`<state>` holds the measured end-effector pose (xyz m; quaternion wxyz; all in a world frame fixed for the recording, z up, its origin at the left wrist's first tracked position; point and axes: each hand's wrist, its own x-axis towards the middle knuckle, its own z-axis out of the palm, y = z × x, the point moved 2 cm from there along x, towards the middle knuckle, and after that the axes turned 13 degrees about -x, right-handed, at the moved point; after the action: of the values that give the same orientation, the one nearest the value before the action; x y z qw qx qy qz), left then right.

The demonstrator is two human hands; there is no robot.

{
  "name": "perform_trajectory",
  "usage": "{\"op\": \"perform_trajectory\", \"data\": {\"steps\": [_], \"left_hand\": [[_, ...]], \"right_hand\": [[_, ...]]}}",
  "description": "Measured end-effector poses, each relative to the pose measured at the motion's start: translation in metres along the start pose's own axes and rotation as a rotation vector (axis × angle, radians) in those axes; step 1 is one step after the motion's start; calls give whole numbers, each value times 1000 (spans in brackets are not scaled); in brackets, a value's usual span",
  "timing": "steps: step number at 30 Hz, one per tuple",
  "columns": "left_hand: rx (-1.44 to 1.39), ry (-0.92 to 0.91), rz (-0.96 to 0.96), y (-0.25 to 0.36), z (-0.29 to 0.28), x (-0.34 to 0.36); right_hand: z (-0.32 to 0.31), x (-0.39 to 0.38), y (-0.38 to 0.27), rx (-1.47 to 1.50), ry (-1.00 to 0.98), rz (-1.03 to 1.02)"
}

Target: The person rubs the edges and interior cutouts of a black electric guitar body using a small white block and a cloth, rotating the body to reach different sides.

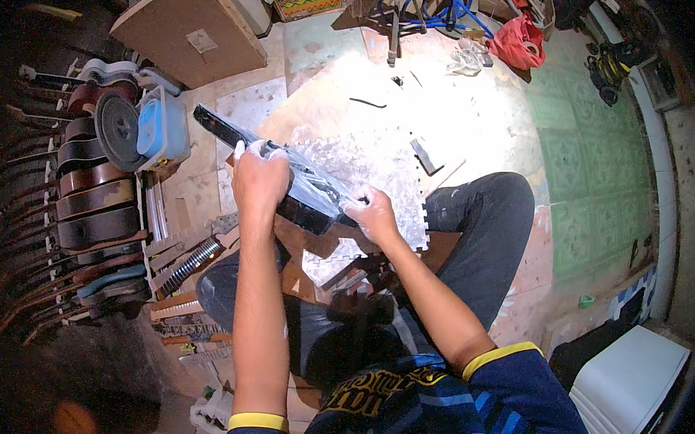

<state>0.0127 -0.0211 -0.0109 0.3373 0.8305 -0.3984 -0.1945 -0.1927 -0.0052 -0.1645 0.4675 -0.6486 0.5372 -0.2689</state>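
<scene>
A long, glossy black piece (305, 215), its upper face smeared with white dust, lies slantwise over my lap; its exact kind I cannot tell. My left hand (261, 176) grips it near the middle, dusty fingertips over its far edge. At its right end my right hand (370, 213) is closed, fingers bent and pressed against the dusty face. Whatever is inside those fingers is hidden. Beyond the piece lies a light foam mat (360, 157) with toothed edges, and on it a small grey block (426, 156).
Several guitars (97, 201) stand in a row at the left, beside a blue tub (152, 130) and a coil spring (188, 266). A brown board (191, 29) leans at the far left. Blue cables (453, 13) and a red bag (518, 44) lie at the back.
</scene>
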Motion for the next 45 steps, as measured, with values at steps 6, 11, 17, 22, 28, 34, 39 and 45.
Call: {"op": "perform_trajectory", "data": {"steps": [6, 11, 17, 22, 28, 34, 39, 45], "left_hand": [[50, 5, -15, 1, 0, -2], [-18, -71, -82, 24, 0, 0], [39, -3, -66, -5, -3, 0], [-23, -53, -61, 6, -4, -1], [16, -12, -54, -1, -2, -1], [-42, -48, -131, -2, 2, 6], [-12, -68, -79, 8, 2, 6], [8, -60, -91, 7, -1, 4]], "right_hand": [[-3, 7, -8, -134, 195, -209], [14, 31, 60, 260, 482, 313], [-56, -10, -24, -197, -248, -124], [-55, -14, -29, -715, -450, -511], [-63, -18, -32, -1070, -295, -624], [-63, -24, -40, -1155, -242, -549], [-53, -32, -40, -1018, -238, -401], [-65, -5, 16, -890, -98, -170]]}}
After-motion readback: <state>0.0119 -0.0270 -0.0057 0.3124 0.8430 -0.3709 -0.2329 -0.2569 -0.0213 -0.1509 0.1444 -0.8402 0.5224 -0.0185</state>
